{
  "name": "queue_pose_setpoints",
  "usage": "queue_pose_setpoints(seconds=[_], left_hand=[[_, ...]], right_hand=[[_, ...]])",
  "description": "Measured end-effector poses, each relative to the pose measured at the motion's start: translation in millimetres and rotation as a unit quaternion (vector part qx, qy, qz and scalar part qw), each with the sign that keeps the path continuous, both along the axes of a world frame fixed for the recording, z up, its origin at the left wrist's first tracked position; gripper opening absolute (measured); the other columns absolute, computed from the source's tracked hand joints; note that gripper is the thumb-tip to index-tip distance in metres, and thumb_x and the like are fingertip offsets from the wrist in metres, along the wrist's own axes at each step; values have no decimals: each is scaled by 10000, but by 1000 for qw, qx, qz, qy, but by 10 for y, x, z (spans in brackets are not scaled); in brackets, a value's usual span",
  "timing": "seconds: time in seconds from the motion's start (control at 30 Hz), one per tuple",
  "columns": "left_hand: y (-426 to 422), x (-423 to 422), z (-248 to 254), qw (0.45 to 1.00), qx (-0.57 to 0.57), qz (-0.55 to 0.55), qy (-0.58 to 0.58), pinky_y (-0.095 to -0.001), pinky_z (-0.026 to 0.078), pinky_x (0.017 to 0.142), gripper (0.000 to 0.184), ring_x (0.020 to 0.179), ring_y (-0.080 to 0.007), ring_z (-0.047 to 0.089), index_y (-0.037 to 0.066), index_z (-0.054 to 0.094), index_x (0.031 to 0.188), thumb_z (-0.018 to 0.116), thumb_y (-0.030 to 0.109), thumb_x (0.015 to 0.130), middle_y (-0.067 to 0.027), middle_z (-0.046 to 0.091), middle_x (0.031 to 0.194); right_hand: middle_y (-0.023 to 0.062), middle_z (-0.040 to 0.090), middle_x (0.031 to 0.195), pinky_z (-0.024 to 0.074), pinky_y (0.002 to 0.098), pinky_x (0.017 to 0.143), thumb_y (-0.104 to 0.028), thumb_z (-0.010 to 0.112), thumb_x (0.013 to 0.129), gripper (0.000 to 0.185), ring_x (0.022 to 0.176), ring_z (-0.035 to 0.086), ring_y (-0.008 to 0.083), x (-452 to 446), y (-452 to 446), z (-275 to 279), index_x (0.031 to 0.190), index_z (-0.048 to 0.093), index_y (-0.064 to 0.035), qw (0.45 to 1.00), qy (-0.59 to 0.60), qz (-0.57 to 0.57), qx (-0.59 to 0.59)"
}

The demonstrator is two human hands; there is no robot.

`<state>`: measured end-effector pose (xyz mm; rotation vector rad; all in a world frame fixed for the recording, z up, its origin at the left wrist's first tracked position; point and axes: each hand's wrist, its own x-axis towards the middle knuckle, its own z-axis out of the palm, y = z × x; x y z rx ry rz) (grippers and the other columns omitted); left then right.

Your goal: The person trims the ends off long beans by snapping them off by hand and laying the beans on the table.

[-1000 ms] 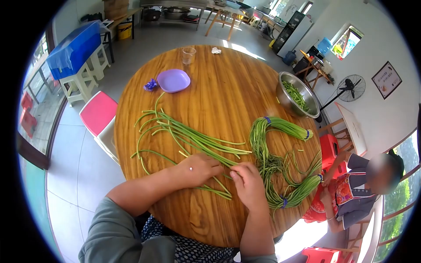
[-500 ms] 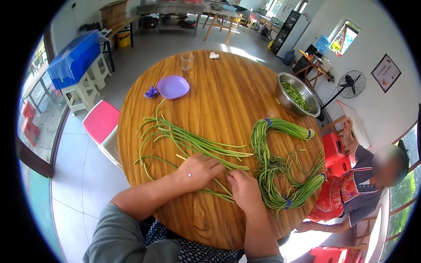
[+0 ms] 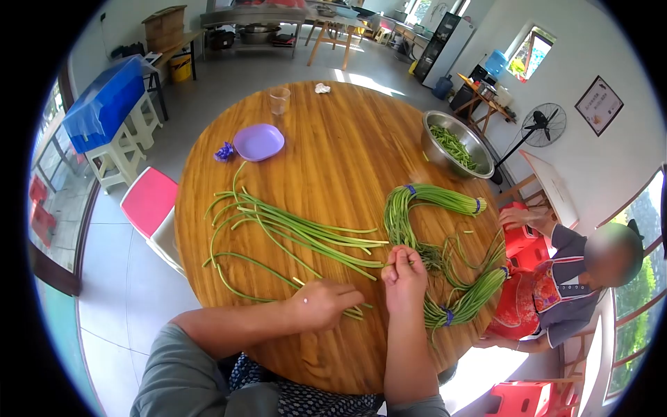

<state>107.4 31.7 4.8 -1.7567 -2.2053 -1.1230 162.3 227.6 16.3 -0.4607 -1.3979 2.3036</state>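
Long green garlic scapes [image 3: 299, 224] lie loosely spread on the round wooden table [image 3: 313, 361]. My left hand [image 3: 323, 306] is closed low over the near stems, and a pale stem end pokes out behind it. To its right, my right hand [image 3: 405, 274] is raised with fingers pinched together at the ends of the loose scapes. What it pinches is too small to make out. Close to the right hand lie a curved tied bundle of scapes [image 3: 445, 198] and another tied bundle [image 3: 476, 299], both with blue bands.
A steel bowl [image 3: 458, 146] of cut green pieces stands at the far right. Farther left are a purple dish [image 3: 259, 142], a crumpled purple thing [image 3: 224, 151] and a clear cup [image 3: 279, 101]. A person [image 3: 549, 278] sits at the right, one hand near the table edge.
My hands have come apart: the left moved down and slightly right, the right moved up and right. The view shifted a little. The other person's raised hand has come down toward the table.
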Motion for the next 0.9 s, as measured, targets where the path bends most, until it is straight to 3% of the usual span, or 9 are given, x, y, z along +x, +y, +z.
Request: queue_pose_setpoints(seconds=[0.07, 0.17, 0.3, 0.37, 0.43, 0.47, 0.67, 0.77, 0.9], left_hand=[[70, -73, -96, 991, 86, -6, -104, -413, 552, 645, 242, 789, -346, 668, 82, 635, 1077, 649, 63, 836, -121, 674, 925], [16, -238, 46, 989, 66, 31, -131, -409, 550, 685, 183, 789, -340, 664, 68, 682, 1050, 666, 59, 868, -134, 673, 889], [15, -216, -20, 990, 4, 80, -115, -425, 537, 693, 190, 808, -353, 662, 45, 634, 1047, 675, 87, 867, -129, 673, 883], [22, -243, -52, 994, 6, 56, -93, -433, 527, 687, 177, 801, -359, 654, 49, 607, 1029, 666, 101, 871, -137, 662, 863], [19, -267, -67, 997, 9, 32, -72, -442, 517, 681, 170, 793, -366, 646, 52, 579, 1011, 658, 115, 874, -145, 650, 843], [3, -286, -66, 999, 5, 19, -48, -436, 509, 693, 166, 797, -355, 642, 52, 581, 983, 663, 114, 854, -139, 645, 833], [-71, -390, -113, 1000, -7, 9, 18, -422, 498, 713, 184, 803, -324, 641, 51, 600, 918, 664, 98, 752, -115, 633, 819], [-76, -373, -82, 1000, -1, 12, 25, -416, 499, 719, 175, 804, -312, 643, 54, 612, 912, 646, 89, 744, -105, 632, 826], [-127, -437, -35, 997, -30, 45, 63, -395, 501, 729, 165, 809, -295, 644, 63, 623, 917, 629, 104, 756, -95, 625, 834]], right_hand=[[38, 531, 847, 361, 255, 588, -100, 507, 1012, 110, 631, 420, 110, 76, 216, -17, 1044, 578, -23, 997, 11, 20, -68], [28, 538, 854, 386, 258, 621, -123, 503, 1020, 125, 727, 471, 109, 103, 138, 7, 1082, 571, -38, 991, 48, 116, -53], [25, 523, 871, 400, 296, 711, -191, 491, 1037, 142, 845, 478, 135, 77, -119, 47, 1072, 556, -69, 983, -79, 152, 72], [9, 522, 863, 408, 300, 708, -186, 520, 1027, 122, 830, 480, 124, 99, -89, 34, 1066, 550, -74, 978, -72, 195, 39], [-9, 516, 841, 416, 298, 713, -148, 560, 1005, 86, 811, 483, 122, 122, -79, 60, 1045, 553, -72, 929, -141, 282, 194], [1, 557, 857, 439, 284, 720, -128, 600, 978, 88, 788, 517, 129, 111, -26, -73, 1026, 577, -58, 899, -115, 254, 337], [78, 660, 971, 489, 289, 761, -112, 626, 943, 137, 852, 623, 157, 128, -176, 168, 1029, 605, -8, 816, -86, 211, 532], [84, 674, 948, 488, 318, 810, -116, 634, 934, 142, 930, 630, 177, 140, -205, 150, 1018, 610, -4, 854, -152, 228, 441], [111, 675, 922, 491, 345, 820, -124, 655, 913, 146, 938, 630, 236, 161, -127, 192, 1000, 623, -12, 856, -177, 206, 440]])
